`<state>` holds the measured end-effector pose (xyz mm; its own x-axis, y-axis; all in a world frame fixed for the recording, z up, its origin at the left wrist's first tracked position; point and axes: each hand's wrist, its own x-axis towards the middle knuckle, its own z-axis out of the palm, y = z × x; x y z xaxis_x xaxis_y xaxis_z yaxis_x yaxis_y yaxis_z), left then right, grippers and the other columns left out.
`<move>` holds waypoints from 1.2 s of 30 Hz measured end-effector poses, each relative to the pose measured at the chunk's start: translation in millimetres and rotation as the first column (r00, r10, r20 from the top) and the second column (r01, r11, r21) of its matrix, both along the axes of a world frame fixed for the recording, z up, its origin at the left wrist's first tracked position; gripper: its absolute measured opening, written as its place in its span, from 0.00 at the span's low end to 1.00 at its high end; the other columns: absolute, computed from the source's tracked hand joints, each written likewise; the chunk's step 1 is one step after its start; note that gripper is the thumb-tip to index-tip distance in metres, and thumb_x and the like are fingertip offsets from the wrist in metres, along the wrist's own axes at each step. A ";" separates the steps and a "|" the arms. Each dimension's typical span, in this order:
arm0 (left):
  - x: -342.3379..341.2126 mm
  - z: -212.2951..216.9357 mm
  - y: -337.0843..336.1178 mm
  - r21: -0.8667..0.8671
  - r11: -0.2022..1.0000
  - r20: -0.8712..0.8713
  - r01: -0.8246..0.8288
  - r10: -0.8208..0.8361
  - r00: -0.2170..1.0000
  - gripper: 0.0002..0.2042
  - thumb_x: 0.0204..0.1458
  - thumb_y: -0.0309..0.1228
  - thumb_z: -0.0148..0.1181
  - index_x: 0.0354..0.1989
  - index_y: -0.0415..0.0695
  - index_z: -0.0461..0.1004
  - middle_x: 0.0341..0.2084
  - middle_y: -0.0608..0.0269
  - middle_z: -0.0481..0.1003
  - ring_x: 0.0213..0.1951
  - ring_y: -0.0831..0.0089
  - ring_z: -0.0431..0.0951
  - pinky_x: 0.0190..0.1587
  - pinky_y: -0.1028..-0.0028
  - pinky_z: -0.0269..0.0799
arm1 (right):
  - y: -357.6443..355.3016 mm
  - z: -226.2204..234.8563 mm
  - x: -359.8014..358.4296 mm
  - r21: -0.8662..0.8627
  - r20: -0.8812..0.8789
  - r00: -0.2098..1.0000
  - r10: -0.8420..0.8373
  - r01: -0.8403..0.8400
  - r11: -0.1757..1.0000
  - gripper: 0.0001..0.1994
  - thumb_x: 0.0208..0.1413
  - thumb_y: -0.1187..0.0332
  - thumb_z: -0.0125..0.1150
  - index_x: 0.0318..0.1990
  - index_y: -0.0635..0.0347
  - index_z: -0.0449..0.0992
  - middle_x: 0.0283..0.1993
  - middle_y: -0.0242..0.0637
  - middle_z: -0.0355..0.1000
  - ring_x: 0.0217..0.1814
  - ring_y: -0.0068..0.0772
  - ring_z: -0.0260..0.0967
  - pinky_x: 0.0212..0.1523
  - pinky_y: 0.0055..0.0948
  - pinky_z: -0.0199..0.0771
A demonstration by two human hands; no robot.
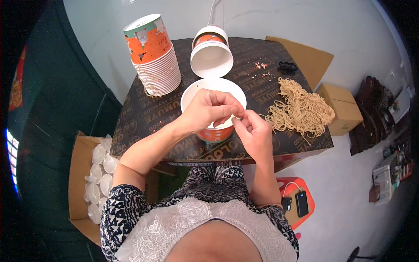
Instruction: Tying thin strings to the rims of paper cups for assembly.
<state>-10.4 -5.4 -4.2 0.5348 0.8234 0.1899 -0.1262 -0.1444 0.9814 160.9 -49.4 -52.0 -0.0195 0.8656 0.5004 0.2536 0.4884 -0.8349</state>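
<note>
My left hand (205, 109) and my right hand (255, 131) meet above a round paper bucket (216, 134), white inside and orange outside, near the table's front edge. Thumb and fingers of each hand are pinched together at the bucket's right side. Whatever they hold is too small or too hidden to name. To the right of my right hand lies a tangled heap of thin tan strands (301, 109). Just behind the bucket, another white-lined container (212, 61) is tipped with its mouth toward me.
A tall stack of orange paper buckets (159, 72) stands at the back left of the dark table (148, 131). Small crumbs (261, 65) and a black object (288, 66) lie back right. A carton of clear plastic-wrapped cups (98, 174) is lower left; an orange stool (305, 192) holds a power bank.
</note>
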 end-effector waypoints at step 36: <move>5.7 -8.4 2.3 0.129 0.968 -0.024 -0.217 0.221 0.975 0.07 0.60 0.28 0.57 0.32 0.37 0.72 0.24 0.70 0.72 0.24 0.86 0.68 0.26 0.82 0.64 | 6.3 -14.4 10.8 -0.036 -0.088 0.996 0.030 -0.033 0.999 0.06 0.55 0.73 0.64 0.36 0.67 0.81 0.20 0.31 0.72 0.24 0.10 0.64 0.24 0.20 0.65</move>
